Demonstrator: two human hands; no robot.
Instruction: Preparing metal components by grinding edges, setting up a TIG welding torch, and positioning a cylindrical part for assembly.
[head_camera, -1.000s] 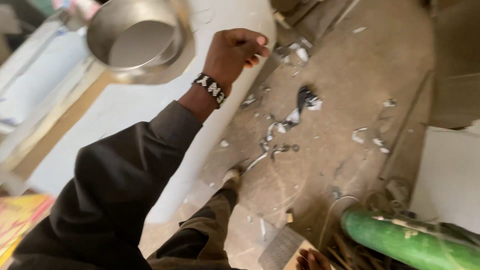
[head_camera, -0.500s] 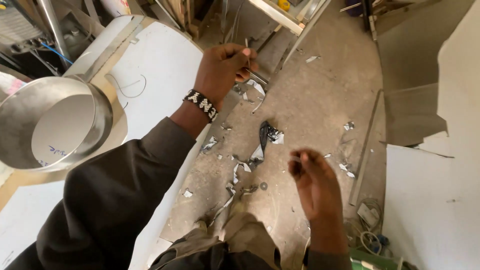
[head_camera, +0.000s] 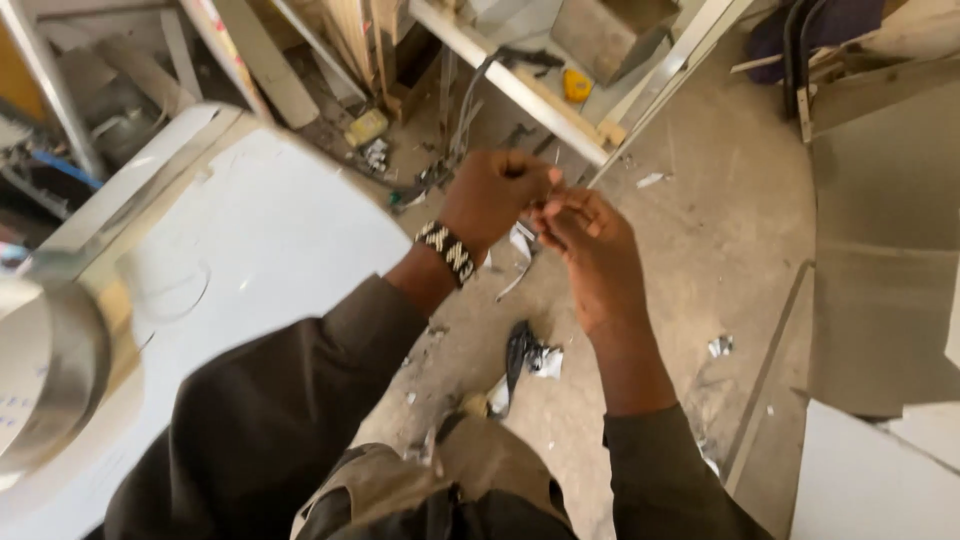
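Note:
My left hand (head_camera: 497, 195) and my right hand (head_camera: 590, 245) meet in front of me, fingertips pinched together over a small thin piece I cannot make out. A beaded black-and-white wristband (head_camera: 447, 252) sits on my left wrist. A thin curled metal strip (head_camera: 518, 262) shows just below the hands; I cannot tell whether it hangs from them or lies on the floor. Both arms wear dark sleeves. A white metal sheet (head_camera: 270, 250) lies to the left of my hands.
A shiny round metal pan (head_camera: 45, 380) sits at the far left edge. Metal scraps (head_camera: 530, 358) litter the concrete floor below my hands. Wood boards and metal bars (head_camera: 520, 90) are stacked ahead. Grey and white sheets (head_camera: 880, 300) lie at the right.
My right hand has risen from low near my knee up to my left hand. The view has swung away from the pan, which now sits at the left edge.

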